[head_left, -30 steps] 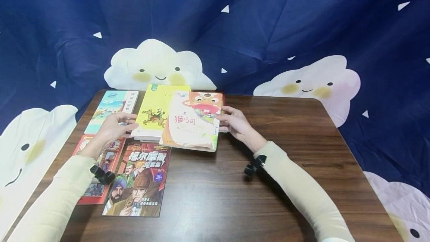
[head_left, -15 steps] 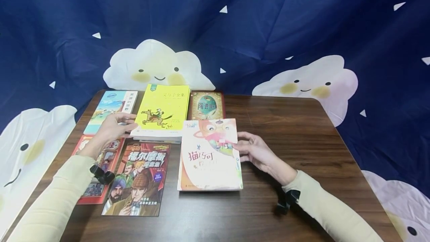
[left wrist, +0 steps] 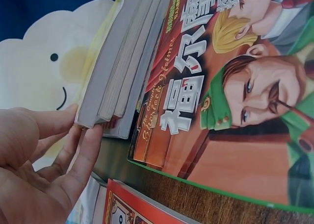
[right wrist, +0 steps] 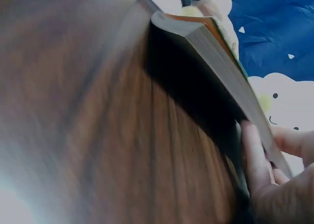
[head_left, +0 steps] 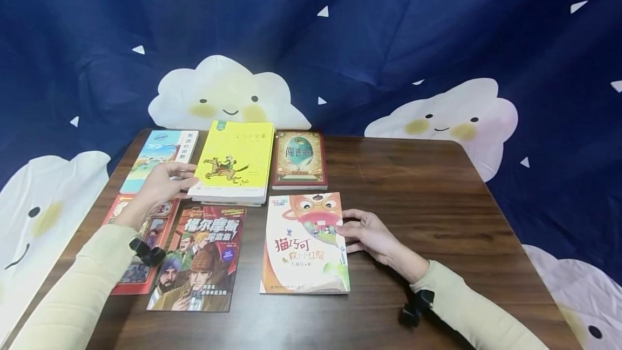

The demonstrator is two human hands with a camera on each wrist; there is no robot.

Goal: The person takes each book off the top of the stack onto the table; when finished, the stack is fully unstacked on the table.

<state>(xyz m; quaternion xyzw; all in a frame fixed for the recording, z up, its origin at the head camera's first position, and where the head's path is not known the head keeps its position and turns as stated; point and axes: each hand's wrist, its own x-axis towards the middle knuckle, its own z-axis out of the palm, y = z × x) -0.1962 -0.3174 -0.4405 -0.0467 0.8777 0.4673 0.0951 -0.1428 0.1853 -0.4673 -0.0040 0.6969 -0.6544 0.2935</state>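
Observation:
A white and orange picture book [head_left: 301, 253] with a cartoon cat's face is at the middle of the table. My right hand [head_left: 371, 236] pinches its right edge; in the right wrist view the book [right wrist: 226, 67] has that edge raised off the wood, the fingers [right wrist: 252, 155] under it. My left hand [head_left: 162, 182] is at the lower left corner of a yellow book [head_left: 228, 155] that tops a stack. In the left wrist view, the left hand [left wrist: 46, 160] pinches this corner between thumb and fingers, with several page blocks [left wrist: 122, 62] stacked below.
A small balloon-cover book [head_left: 298, 162] lies right of the stack. To the left are a light blue book [head_left: 148, 163] and a red book [head_left: 136, 280], partly behind my left arm. A detective comic [head_left: 199, 271] lies in front. The brown table [head_left: 427, 199] meets a blue curtain [head_left: 359, 53].
My right hand has brought the cat book off the yellow stack, toward me and to the right, then lower to the table. The balloon-cover book is uncovered. My left hand has stayed put.

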